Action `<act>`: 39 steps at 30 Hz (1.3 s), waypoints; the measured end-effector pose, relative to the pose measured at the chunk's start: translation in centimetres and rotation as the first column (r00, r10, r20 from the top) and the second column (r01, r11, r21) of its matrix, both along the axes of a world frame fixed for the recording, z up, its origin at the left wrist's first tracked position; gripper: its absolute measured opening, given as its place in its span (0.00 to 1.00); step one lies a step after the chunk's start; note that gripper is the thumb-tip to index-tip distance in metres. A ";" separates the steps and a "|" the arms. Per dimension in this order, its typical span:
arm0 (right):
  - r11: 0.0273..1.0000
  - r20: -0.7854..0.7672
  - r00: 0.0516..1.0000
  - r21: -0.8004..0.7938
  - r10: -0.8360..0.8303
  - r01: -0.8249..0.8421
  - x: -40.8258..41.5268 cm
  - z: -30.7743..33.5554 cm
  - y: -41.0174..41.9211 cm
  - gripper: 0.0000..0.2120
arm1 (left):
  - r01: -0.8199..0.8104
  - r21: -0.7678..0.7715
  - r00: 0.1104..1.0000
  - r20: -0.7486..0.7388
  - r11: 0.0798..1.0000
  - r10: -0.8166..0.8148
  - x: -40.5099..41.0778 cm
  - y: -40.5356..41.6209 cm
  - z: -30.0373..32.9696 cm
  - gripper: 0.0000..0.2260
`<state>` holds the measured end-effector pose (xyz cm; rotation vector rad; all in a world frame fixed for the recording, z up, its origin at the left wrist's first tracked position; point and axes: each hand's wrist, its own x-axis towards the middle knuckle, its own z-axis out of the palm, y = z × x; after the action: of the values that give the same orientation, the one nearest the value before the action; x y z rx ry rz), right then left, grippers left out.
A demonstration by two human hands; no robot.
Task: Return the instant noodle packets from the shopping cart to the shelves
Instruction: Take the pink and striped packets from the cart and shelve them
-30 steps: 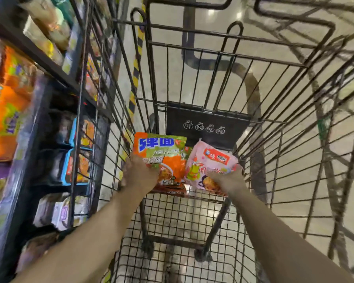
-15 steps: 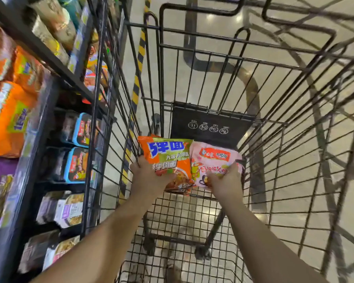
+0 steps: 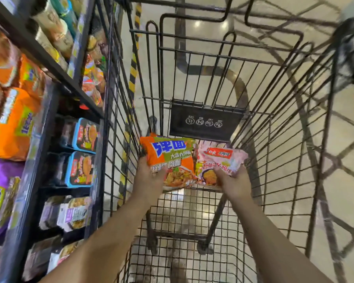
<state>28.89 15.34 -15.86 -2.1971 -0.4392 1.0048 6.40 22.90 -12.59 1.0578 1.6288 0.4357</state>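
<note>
Black metal shelves [image 3: 49,58] at left carry orange, purple and blue-tray noodle packs. Left hand [image 3: 149,178], arm extended into the black wire shopping cart [image 3: 278,139], grips the orange-green noodle packet [image 3: 172,158] by its near edge. Right hand [image 3: 233,180], likewise extended, grips the pink noodle packet [image 3: 219,162]; packets touch, held above the cart floor.

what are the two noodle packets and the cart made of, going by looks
Orange packet: probably thin plastic film, glossy; printed, creased where the left hand grips it.
Pink packet: likely the same film, crinkled and shiny, held by the right hand.
Cart: dark metal wire grid, seemingly painted or coated, dull finish.
</note>
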 end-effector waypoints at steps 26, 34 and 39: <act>0.839 0.223 0.973 0.517 0.061 -0.172 -1.1 40.4 -9.9 0.23 | 0.094 0.463 0.875 0.383 0.881 -0.294 -7.0 -4.3 37.4 0.25; 0.701 0.257 0.934 0.617 0.248 -0.357 -3.2 50.2 -11.5 0.20 | -0.111 0.559 0.882 0.436 0.822 -0.177 -9.9 -11.0 46.4 0.22; 0.586 0.312 0.866 0.641 0.392 -0.496 -5.7 55.4 -12.2 0.21 | -0.271 0.628 0.902 0.429 0.729 -0.035 -13.4 -16.6 51.1 0.19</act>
<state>23.19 3.12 39.52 -1.4553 -1.2747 0.7329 -6.96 6.26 38.47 1.2709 1.1530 1.3378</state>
